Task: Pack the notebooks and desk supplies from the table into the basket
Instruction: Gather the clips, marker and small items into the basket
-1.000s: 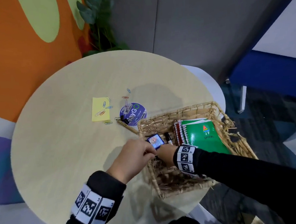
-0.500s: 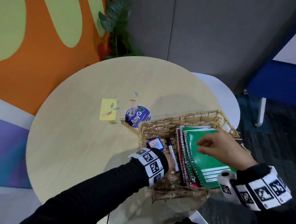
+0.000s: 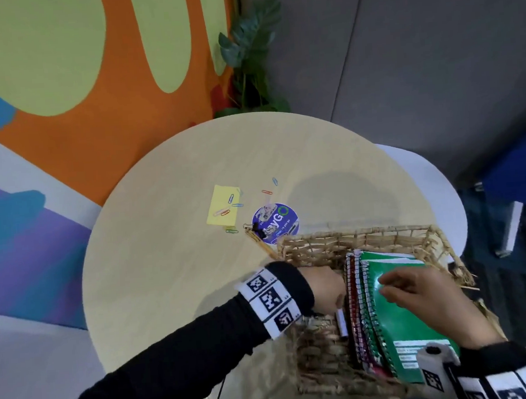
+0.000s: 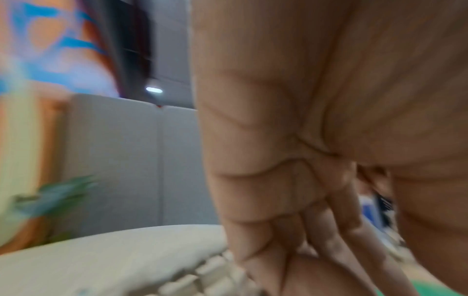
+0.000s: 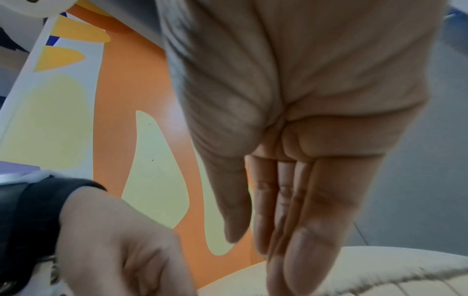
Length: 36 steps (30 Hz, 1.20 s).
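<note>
A wicker basket (image 3: 351,235) stands at the table's near right edge. Spiral notebooks lean inside it, a green notebook (image 3: 401,323) on top and red-bound ones (image 3: 353,302) on its left. My right hand (image 3: 417,294) lies on the green cover with straight fingers (image 5: 291,200). My left hand (image 3: 324,288) reaches down into the basket beside the spirals. Its fingers (image 4: 316,230) point down, fairly straight, and I see nothing in them. A marker (image 3: 341,321) lies just below it. On the table lie a yellow sticky pad (image 3: 223,208), several paper clips (image 3: 236,205), a round blue sticker (image 3: 275,218) and a pencil (image 3: 260,240).
The round beige table (image 3: 168,284) stands against an orange patterned wall, with a potted plant (image 3: 252,60) behind it. A white chair seat (image 3: 435,193) sits beyond the basket. A black binder clip (image 3: 256,227) lies by the sticker.
My right hand left the small blue item and moved right onto the green notebook. My left hand reached deeper into the basket and now covers the blue item.
</note>
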Each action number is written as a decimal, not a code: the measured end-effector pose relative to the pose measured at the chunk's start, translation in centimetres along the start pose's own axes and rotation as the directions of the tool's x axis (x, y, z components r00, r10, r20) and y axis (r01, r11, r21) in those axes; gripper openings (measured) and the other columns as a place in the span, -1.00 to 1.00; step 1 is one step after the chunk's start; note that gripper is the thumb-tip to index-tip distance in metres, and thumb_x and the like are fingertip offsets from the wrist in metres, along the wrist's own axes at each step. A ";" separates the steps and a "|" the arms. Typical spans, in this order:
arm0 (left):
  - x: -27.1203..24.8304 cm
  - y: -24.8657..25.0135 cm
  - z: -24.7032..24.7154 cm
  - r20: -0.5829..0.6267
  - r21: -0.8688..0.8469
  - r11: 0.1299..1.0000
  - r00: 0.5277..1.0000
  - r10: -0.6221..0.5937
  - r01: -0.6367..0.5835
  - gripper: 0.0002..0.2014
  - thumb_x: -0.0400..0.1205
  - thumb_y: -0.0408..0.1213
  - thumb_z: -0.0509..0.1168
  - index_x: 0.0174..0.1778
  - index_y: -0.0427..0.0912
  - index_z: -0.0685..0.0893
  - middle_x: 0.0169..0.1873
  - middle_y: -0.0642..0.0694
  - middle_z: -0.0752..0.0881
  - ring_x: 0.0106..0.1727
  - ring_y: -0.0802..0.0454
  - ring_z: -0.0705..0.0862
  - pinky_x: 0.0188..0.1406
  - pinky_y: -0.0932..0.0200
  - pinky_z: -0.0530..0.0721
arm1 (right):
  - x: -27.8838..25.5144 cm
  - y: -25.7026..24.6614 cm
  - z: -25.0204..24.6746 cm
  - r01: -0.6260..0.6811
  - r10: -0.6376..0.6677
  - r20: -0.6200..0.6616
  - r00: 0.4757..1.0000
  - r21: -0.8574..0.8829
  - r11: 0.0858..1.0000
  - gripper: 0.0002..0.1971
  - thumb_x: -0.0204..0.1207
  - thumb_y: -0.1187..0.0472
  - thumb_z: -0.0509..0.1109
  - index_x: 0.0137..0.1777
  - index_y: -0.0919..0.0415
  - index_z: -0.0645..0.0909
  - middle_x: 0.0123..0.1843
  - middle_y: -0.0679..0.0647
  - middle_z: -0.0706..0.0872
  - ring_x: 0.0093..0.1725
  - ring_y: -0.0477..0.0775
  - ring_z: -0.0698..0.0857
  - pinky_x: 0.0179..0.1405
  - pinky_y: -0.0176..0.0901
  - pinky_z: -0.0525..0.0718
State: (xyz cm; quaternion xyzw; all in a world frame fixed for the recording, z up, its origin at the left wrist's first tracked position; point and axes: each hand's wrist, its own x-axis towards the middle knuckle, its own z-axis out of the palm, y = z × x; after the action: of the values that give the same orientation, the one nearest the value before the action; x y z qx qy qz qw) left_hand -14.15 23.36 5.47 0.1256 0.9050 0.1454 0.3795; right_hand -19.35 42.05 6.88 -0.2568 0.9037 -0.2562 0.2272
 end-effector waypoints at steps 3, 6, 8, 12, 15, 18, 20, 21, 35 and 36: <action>-2.9 -5.8 -1.3 -0.359 -0.312 0.950 0.929 -0.091 -0.028 -0.78 0.63 -0.28 0.25 0.12 -0.22 0.71 0.07 -0.15 0.77 0.08 -0.06 0.69 -0.01 0.16 0.56 | 2.3 -2.7 -0.5 0.048 -0.045 -0.043 0.998 0.075 0.996 -0.84 0.42 0.21 0.52 -0.24 -0.12 0.73 -0.30 -0.21 0.83 -0.26 -0.21 0.79 -0.18 -0.22 0.77; -4.5 -13.0 -0.3 -0.525 -0.543 0.839 0.769 -0.364 0.026 -0.80 0.61 -0.25 0.30 0.09 -0.18 0.72 0.03 -0.12 0.79 0.08 -0.03 0.71 -0.09 0.30 0.48 | 6.4 -6.6 -0.6 0.090 -0.084 -0.067 0.994 0.093 0.992 -0.95 0.43 0.22 0.51 -0.17 0.06 0.77 -0.30 -0.07 0.84 -0.25 -0.13 0.79 -0.13 -0.12 0.75; -4.6 -17.7 0.3 -0.553 -0.635 0.766 0.632 -0.542 0.102 -0.82 0.61 -0.29 0.30 0.08 -0.18 0.73 0.03 -0.14 0.79 0.05 -0.06 0.72 -0.07 0.26 0.54 | 10.0 -9.6 -0.4 0.152 -0.146 -0.078 0.986 0.068 0.986 -0.96 0.43 0.25 0.49 -0.21 0.11 0.76 -0.31 -0.04 0.82 -0.31 -0.10 0.76 -0.17 -0.22 0.67; -3.3 -25.3 1.1 -0.483 -0.735 0.634 0.470 -0.739 0.240 -0.85 0.59 -0.30 0.31 0.02 -0.19 0.73 0.01 -0.18 0.79 0.00 -0.12 0.72 -0.05 0.15 0.61 | 18.8 -15.1 2.1 0.259 -0.257 0.035 0.966 -0.076 0.963 -0.93 0.44 0.24 0.44 -0.15 0.18 0.75 -0.27 0.02 0.77 -0.27 -0.05 0.65 -0.30 -0.38 0.47; -1.5 -28.6 1.1 -0.444 -0.740 0.605 0.463 -0.768 0.294 -0.84 0.57 -0.31 0.33 0.03 -0.21 0.71 0.01 -0.20 0.77 0.01 -0.12 0.71 -0.08 0.17 0.58 | 25.2 -17.6 5.8 0.291 -0.262 0.186 0.947 -0.153 0.944 -0.88 0.45 0.27 0.39 -0.09 0.23 0.74 -0.15 0.10 0.79 -0.14 0.05 0.67 -0.15 -0.29 0.51; 0.1 -30.2 1.1 -0.426 -0.736 0.603 0.480 -0.767 0.309 -0.80 0.52 -0.31 0.41 0.04 -0.24 0.70 0.04 -0.19 0.76 0.06 -0.15 0.71 0.03 0.12 0.61 | 29.8 -18.6 9.9 0.301 -0.214 0.314 0.925 -0.260 0.917 -0.85 0.49 0.27 0.37 -0.02 0.30 0.72 0.03 0.19 0.80 0.06 0.18 0.71 0.01 -0.13 0.60; 0.8 -30.9 1.2 -0.426 -0.727 0.610 0.490 -0.761 0.315 -0.78 0.49 -0.32 0.43 0.03 -0.24 0.70 0.03 -0.17 0.75 0.08 -0.15 0.70 0.03 0.14 0.59 | 31.9 -18.7 12.5 0.311 -0.175 0.381 0.908 -0.334 0.890 -0.83 0.49 0.24 0.40 0.01 0.32 0.70 0.06 0.22 0.77 0.09 0.23 0.70 0.00 -0.09 0.60; 1.2 -31.3 1.4 -0.428 -0.725 0.615 0.497 -0.755 0.310 -0.78 0.47 -0.33 0.44 0.02 -0.23 0.70 0.03 -0.17 0.75 0.07 -0.14 0.70 0.01 0.16 0.58 | 32.7 -18.6 13.6 0.318 -0.152 0.408 0.900 -0.376 0.871 -0.82 0.49 0.24 0.41 0.02 0.32 0.69 0.08 0.23 0.77 0.10 0.25 0.70 -0.04 -0.11 0.58; 2.1 -31.0 1.6 -0.372 -0.698 0.619 0.556 -0.743 0.361 -0.88 0.51 -0.32 0.42 -0.08 -0.23 0.75 0.05 -0.23 0.77 0.13 -0.20 0.70 0.07 0.09 0.61 | 33.1 -18.6 15.1 0.295 -0.013 0.489 0.872 -0.505 0.811 -0.79 0.50 0.34 0.39 0.08 0.44 0.67 0.09 0.32 0.76 0.05 0.26 0.74 -0.15 -0.12 0.57; 1.8 -30.8 1.4 -0.385 -0.684 0.632 0.556 -0.737 0.364 -0.89 0.51 -0.32 0.41 -0.09 -0.24 0.75 0.05 -0.23 0.77 0.12 -0.22 0.69 0.06 0.09 0.60 | 32.4 -19.0 13.9 0.296 -0.032 0.478 0.878 -0.488 0.821 -0.81 0.49 0.33 0.41 0.05 0.42 0.68 0.09 0.31 0.77 0.05 0.27 0.74 -0.14 -0.10 0.59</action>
State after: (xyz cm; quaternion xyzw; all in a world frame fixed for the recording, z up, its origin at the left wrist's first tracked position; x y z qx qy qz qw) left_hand -17.97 -4.27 -7.73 -0.3457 0.8876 0.2892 0.0947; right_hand -29.97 4.48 -1.80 -0.4419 0.8348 0.0602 0.3229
